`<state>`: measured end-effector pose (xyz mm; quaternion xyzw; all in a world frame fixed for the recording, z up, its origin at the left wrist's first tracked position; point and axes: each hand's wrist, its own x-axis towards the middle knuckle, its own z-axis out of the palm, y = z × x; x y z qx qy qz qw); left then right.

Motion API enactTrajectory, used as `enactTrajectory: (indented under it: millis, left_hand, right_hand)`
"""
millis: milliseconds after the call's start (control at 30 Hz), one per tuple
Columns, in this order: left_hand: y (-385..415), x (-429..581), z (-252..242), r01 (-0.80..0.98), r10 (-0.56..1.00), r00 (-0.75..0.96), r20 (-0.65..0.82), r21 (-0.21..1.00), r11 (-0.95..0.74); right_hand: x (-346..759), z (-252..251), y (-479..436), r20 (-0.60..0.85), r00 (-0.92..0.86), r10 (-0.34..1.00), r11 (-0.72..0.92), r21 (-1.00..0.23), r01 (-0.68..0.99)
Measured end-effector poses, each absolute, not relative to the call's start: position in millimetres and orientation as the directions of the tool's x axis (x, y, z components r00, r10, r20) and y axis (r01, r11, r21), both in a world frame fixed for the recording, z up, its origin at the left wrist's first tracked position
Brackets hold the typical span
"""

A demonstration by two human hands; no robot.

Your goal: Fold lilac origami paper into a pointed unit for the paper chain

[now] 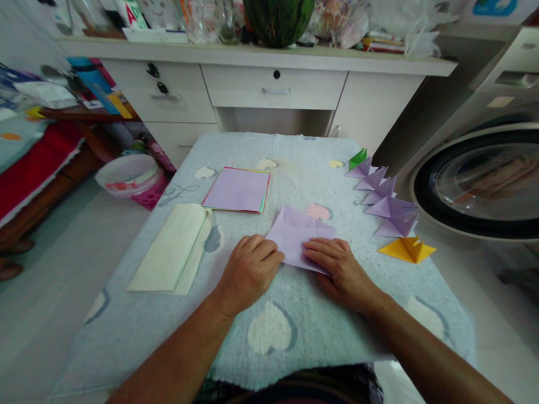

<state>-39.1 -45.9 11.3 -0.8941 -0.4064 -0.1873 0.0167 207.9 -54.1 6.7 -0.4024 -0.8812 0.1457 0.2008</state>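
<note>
A partly folded sheet of purple origami paper [295, 231] lies on the cloth-covered table in front of me. My left hand [253, 269] is closed at the sheet's left edge, fingers curled and pinching its corner. Flat across the sheet's right part rests my right hand [338, 264], its fingers stretched out and its thumb beneath them near the lower edge. Beyond my left hand is a stack of square coloured paper [237, 189], purple on top. To the right stand several folded purple paper pieces [376, 185] in a row, with a green one [358, 159] behind and a yellow one [408, 250] in front.
A folded pale-green cloth or paper [168, 251] lies left on the table [194, 335]. A white cabinet [273, 87] bearing a watermelon [278, 16] stands behind. The washing machine [489, 115] is at right, a lined pink bin [133, 176] at left.
</note>
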Motion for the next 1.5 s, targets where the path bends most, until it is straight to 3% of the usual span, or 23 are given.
enactTrajectory:
  millis: [167,433,700,1500]
  left_hand:
    - [-43,-39,8,0.746,0.782,0.574,0.244,0.239,-0.622]
    - [-38,-38,5,0.726,0.850,0.492,0.188,0.450,-0.520]
    - [-40,-39,8,0.803,0.910,0.385,0.153,0.430,-0.412]
    - [-39,-34,6,0.881,0.948,0.290,0.127,0.352,-0.317]
  right_hand:
    - [209,5,-52,0.330,-0.489,0.808,0.588,-0.512,0.626]
    - [208,6,-49,0.286,-0.302,0.909,0.414,-0.558,0.719]
    - [204,1,-47,0.253,-0.201,0.946,0.309,-0.525,0.793]
    - [198,-5,-42,0.268,-0.143,0.953,0.261,-0.483,0.836]
